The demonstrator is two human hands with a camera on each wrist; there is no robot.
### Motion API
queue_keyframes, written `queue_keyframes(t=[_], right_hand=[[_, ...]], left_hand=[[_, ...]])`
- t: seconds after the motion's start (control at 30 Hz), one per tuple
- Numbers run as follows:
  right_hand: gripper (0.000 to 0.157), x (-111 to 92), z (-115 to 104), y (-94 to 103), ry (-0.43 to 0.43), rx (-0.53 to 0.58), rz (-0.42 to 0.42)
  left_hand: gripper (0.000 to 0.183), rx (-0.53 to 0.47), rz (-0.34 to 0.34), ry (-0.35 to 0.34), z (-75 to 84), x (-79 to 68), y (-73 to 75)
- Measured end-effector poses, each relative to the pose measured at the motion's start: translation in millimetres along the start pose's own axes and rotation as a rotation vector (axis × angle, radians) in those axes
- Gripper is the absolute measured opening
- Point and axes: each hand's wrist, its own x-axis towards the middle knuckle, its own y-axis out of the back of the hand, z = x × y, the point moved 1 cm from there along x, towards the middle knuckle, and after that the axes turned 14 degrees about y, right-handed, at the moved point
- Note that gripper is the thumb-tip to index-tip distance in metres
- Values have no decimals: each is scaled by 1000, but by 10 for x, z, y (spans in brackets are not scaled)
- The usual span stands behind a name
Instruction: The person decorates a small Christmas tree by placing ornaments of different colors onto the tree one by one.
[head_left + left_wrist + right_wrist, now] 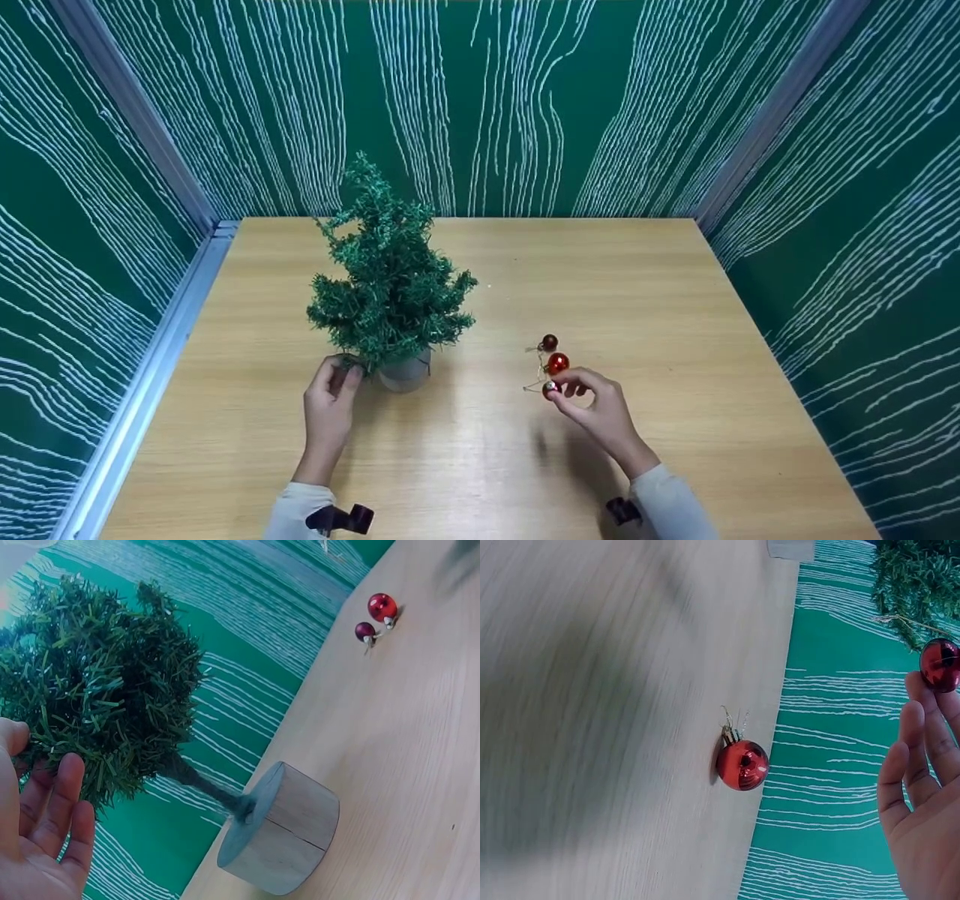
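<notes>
A small artificial Christmas tree (390,285) stands upright on the left half of the table, in a round pale wooden base (296,840). The left hand (328,405) is at its lower left side, with thumb and fingertips pinching the end of a low branch (97,765). To the right, the right hand (604,420) holds a small shiny red bauble (939,665) between thumb and fingers, raised above the tabletop. A thin hanging loop trails from it to the left. Just beyond this hand lie a bright red bauble (558,363) and a smaller dark red bauble (549,343).
The wooden table (480,465) meets green walls with white wavy lines (510,112) at the back and sides. Metal frame posts (142,105) stand at the corners. Each forearm wears a dark wrist camera strap (341,519).
</notes>
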Motion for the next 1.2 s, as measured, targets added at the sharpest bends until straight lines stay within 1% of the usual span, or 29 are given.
queue_keyframes(t=[0.13,0.27,0.37,0.47,0.6,0.83,0.97,1.07,1.1,1.13,1.2], right_hand=[[22,12,-19,-10,-6,7,19],[24,44,-79,-28,-28,7,29],[22,82,-162,-42,-31,2,40],[19,144,-292,-40,-15,7,46],[19,208,-380,-40,21,18,46],[23,165,-190,-94,30,26,53],[22,172,-168,-106,41,39,46],[21,191,-194,-120,45,36,45],[20,213,-243,-119,47,33,45],[20,237,-301,-116,53,30,44],[20,271,-406,-111,52,32,47]], left_hand=[[12,-19,-4,-25,-8,2,-15],[11,-28,6,-28,-153,66,-5],[11,-26,17,-12,-281,121,10],[13,-17,26,3,-325,140,23],[19,-11,32,30,-335,150,43],[24,4,65,53,-313,168,75],[26,2,78,59,-306,182,83],[26,-3,77,60,-314,183,89],[25,-5,79,69,-317,183,92],[25,-4,79,72,-283,160,94],[25,-4,83,73,-299,145,110]])
